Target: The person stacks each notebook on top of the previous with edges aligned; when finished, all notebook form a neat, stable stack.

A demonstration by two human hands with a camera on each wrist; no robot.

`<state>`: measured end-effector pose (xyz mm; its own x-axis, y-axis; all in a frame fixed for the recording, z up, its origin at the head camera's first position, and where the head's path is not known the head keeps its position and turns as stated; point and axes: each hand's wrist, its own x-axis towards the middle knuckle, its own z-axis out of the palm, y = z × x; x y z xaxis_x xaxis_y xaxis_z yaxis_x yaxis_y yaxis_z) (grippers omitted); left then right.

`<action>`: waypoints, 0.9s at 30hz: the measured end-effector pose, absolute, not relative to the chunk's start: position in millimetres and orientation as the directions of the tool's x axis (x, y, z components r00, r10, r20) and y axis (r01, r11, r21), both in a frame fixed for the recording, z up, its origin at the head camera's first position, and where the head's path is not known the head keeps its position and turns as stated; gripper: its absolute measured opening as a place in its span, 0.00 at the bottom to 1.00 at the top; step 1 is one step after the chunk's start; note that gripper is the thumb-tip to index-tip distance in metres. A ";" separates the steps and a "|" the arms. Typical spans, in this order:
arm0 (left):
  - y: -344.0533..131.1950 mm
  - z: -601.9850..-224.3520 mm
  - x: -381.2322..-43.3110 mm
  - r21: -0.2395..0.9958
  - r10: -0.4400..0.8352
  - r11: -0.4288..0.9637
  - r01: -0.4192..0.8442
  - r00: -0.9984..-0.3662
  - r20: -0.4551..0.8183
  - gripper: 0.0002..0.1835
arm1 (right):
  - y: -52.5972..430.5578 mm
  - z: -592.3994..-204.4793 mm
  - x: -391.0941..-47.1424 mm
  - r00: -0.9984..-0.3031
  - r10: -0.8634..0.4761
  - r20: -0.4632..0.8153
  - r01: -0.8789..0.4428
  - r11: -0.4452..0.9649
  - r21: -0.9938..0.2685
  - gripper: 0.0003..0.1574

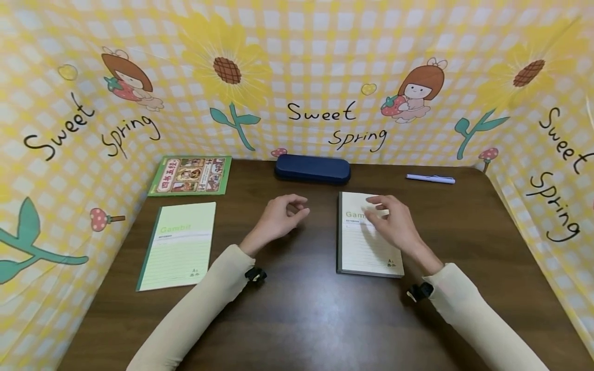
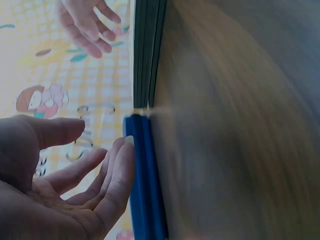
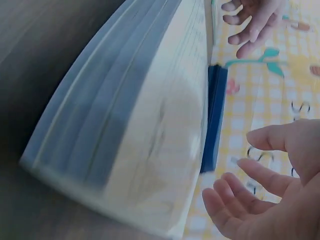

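My left hand [image 1: 281, 215] is over the middle of the table, fingers loosely bent and holding nothing. Between its thumb and fingers the left wrist view shows only air. A stack of several cream notebooks [image 1: 366, 247] with dark spines, the top one marked "Gambit", lies to its right. Above that stack hovers my right hand [image 1: 393, 222], thumb and fingers apart, with nothing in it. Its fingers [image 3: 245, 200] look clear of the cover in the right wrist view. A pale green notebook [image 1: 178, 247] lies flat to the left, partly behind my left sleeve.
A navy blue case [image 1: 313, 169] sits at the back of the table [image 1: 297, 319]. A green illustrated book [image 1: 191, 175] lies at the back left, a pale lavender pen [image 1: 430, 179] at the back right. A yellow checked cloth [image 1: 306, 67] walls in the back and sides.
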<state>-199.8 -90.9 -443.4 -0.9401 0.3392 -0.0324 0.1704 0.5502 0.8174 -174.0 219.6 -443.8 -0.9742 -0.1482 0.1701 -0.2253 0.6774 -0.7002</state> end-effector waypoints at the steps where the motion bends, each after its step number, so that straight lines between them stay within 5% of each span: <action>1: -97.1 -443.0 -198.4 0.807 0.337 0.564 0.175 -0.941 -0.031 0.21 | 214.4 -444.0 -173.5 -0.973 -0.165 0.160 -0.230 0.668 -0.708 0.23; 14: -184.4 -441.7 -177.3 0.686 0.202 0.708 0.167 -0.979 0.030 0.22 | 149.7 -446.8 -177.5 -0.907 -0.413 0.081 -0.319 0.550 -0.772 0.27; 27: -277.1 -440.8 -152.9 0.669 0.000 0.743 -0.018 -1.000 -0.026 0.28 | 79.0 -455.7 -185.8 -0.789 -0.613 -0.044 -0.365 0.526 -0.768 0.32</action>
<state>-152.9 -277.1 -440.8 -0.9997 -0.0005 -0.0261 -0.0179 0.7429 0.6692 -185.8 79.0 -455.7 -0.7891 -0.6126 -0.0443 -0.3652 0.5259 -0.7682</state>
